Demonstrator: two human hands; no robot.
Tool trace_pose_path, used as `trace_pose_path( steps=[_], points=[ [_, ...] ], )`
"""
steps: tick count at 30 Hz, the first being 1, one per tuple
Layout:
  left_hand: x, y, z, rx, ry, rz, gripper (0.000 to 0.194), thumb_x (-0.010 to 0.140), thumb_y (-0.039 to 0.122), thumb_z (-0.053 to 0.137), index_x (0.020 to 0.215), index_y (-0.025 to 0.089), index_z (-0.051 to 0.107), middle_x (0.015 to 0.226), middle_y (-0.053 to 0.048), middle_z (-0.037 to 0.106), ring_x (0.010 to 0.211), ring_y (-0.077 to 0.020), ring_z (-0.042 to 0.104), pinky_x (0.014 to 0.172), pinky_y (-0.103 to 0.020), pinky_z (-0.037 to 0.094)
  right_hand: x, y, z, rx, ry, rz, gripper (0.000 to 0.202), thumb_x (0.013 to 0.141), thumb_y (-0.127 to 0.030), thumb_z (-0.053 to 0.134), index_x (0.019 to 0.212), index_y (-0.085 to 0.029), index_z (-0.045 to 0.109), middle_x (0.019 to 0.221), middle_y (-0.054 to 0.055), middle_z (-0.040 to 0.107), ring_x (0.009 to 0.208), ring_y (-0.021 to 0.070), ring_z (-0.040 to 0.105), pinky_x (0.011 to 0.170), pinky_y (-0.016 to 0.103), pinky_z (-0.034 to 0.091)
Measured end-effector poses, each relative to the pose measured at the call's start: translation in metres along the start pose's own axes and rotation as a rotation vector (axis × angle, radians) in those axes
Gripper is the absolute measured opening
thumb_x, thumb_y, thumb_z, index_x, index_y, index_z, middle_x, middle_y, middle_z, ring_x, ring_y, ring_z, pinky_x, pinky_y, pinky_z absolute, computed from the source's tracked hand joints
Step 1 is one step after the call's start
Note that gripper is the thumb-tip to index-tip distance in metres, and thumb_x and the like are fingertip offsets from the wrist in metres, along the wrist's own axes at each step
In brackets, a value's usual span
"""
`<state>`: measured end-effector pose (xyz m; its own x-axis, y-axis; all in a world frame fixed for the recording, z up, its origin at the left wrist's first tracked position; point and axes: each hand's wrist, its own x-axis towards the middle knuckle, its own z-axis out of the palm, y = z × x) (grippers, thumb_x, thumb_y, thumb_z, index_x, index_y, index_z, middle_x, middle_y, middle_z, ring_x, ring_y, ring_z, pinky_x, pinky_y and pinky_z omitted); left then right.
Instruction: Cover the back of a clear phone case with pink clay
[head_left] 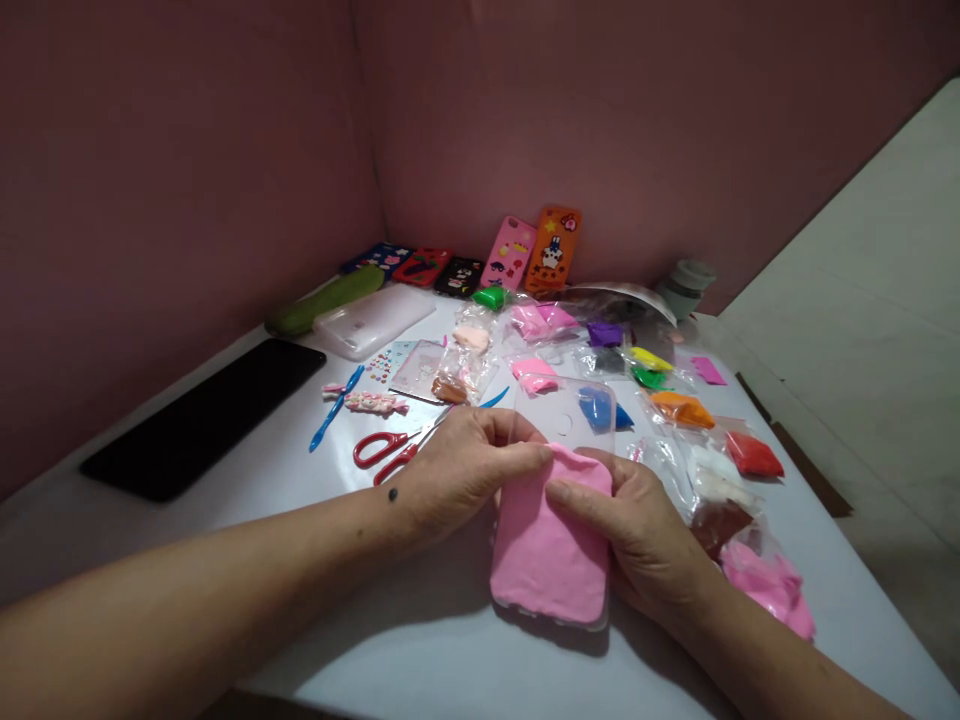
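Note:
A clear phone case (559, 408) is held between my two hands, its lower part covered by a layer of pink clay (551, 560). The top portion of the case is bare and see-through. My left hand (472, 455) pinches the upper left edge of the clay with thumb and fingers. On the other side, my right hand (645, 520) grips the case, its thumb resting on the clay and its fingers mostly hidden behind. Red-handled scissors (381, 455) lie just beyond my left wrist, partly covered by it.
Bagged clays, among them an orange one (682, 408), a red one (754, 455) and a pink one (769, 590), spread along the right. Decorated cases, including an orange case (553, 250), stand or lie at the back. A black slab (210, 420) and a blue tool (336, 410) lie left.

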<state>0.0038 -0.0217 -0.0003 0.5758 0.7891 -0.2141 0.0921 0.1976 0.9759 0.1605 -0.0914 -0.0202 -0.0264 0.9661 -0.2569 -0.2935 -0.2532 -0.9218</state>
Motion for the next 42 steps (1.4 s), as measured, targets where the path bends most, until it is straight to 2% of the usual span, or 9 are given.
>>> trace_pose_path(
  steps=[6, 11, 15, 23, 27, 33, 42],
  points=[
    [-0.0005, 0.0005, -0.0011, -0.03, -0.015, 0.005, 0.011, 0.076, 0.025, 0.061, 0.071, 0.016, 0.064, 0.062, 0.002, 0.055, 0.054, -0.0088, 0.046, 0.053, -0.023, 0.034, 0.0, -0.0006, 0.0002, 0.0, 0.0, -0.002, 0.025, 0.067, -0.032, 0.081, 0.077, -0.015, 0.066, 0.065, -0.001, 0.059, 0.056, 0.0108, 0.052, 0.059, 0.027, 0.045],
    [-0.0001, 0.001, -0.0015, -0.164, -0.086, -0.038, 0.014, 0.073, 0.03, 0.067, 0.077, 0.017, 0.065, 0.064, 0.001, 0.059, 0.057, -0.011, 0.052, 0.056, -0.024, 0.038, -0.0008, -0.0025, 0.0021, 0.033, 0.004, 0.019, 0.027, 0.065, -0.033, 0.083, 0.076, -0.015, 0.066, 0.065, 0.0, 0.061, 0.057, 0.0122, 0.056, 0.057, 0.025, 0.044],
    [-0.0005, 0.0021, -0.0008, -0.076, -0.064, -0.044, 0.017, 0.068, 0.03, 0.072, 0.076, 0.016, 0.067, 0.067, 0.0, 0.062, 0.06, -0.0121, 0.054, 0.057, -0.024, 0.038, -0.0019, -0.0042, 0.0039, 0.009, -0.014, 0.038, 0.028, 0.065, -0.033, 0.083, 0.078, -0.015, 0.066, 0.065, 0.0, 0.061, 0.059, 0.0125, 0.057, 0.056, 0.023, 0.043],
    [-0.004, 0.0043, 0.0, 0.088, -0.077, -0.033, 0.013, 0.076, 0.03, 0.062, 0.077, 0.017, 0.063, 0.068, 0.002, 0.058, 0.06, -0.0099, 0.048, 0.053, -0.021, 0.032, -0.0026, -0.0063, 0.0015, 0.058, 0.042, -0.006, 0.025, 0.068, -0.03, 0.08, 0.074, -0.017, 0.06, 0.063, -0.001, 0.058, 0.057, 0.0114, 0.053, 0.053, 0.022, 0.038],
    [-0.0048, 0.0051, 0.001, 0.108, -0.066, -0.018, 0.016, 0.078, 0.032, 0.06, 0.078, 0.016, 0.063, 0.066, 0.002, 0.056, 0.059, -0.0095, 0.046, 0.052, -0.021, 0.03, -0.0019, -0.0042, -0.0011, 0.046, 0.058, -0.019, 0.022, 0.07, -0.029, 0.079, 0.073, -0.017, 0.061, 0.064, -0.001, 0.058, 0.057, 0.0106, 0.051, 0.052, 0.021, 0.036],
    [-0.0058, 0.0087, 0.0018, 0.131, -0.06, 0.02, 0.015, 0.078, 0.03, 0.059, 0.075, 0.017, 0.064, 0.065, 0.003, 0.054, 0.059, -0.0095, 0.044, 0.052, -0.021, 0.031, -0.004, -0.0055, -0.0002, 0.149, 0.034, -0.003, 0.019, 0.072, -0.026, 0.078, 0.071, -0.017, 0.062, 0.06, -0.003, 0.054, 0.053, 0.0075, 0.045, 0.05, 0.019, 0.032],
    [-0.006, 0.0091, -0.0019, 0.082, -0.035, -0.018, 0.015, 0.076, 0.031, 0.062, 0.074, 0.016, 0.062, 0.063, 0.002, 0.056, 0.055, -0.0097, 0.046, 0.05, -0.022, 0.03, -0.0019, -0.0061, -0.0001, 0.231, -0.023, 0.0, 0.013, 0.074, -0.022, 0.075, 0.071, -0.014, 0.065, 0.061, -0.002, 0.053, 0.054, 0.0074, 0.044, 0.052, 0.018, 0.033]
  ],
)
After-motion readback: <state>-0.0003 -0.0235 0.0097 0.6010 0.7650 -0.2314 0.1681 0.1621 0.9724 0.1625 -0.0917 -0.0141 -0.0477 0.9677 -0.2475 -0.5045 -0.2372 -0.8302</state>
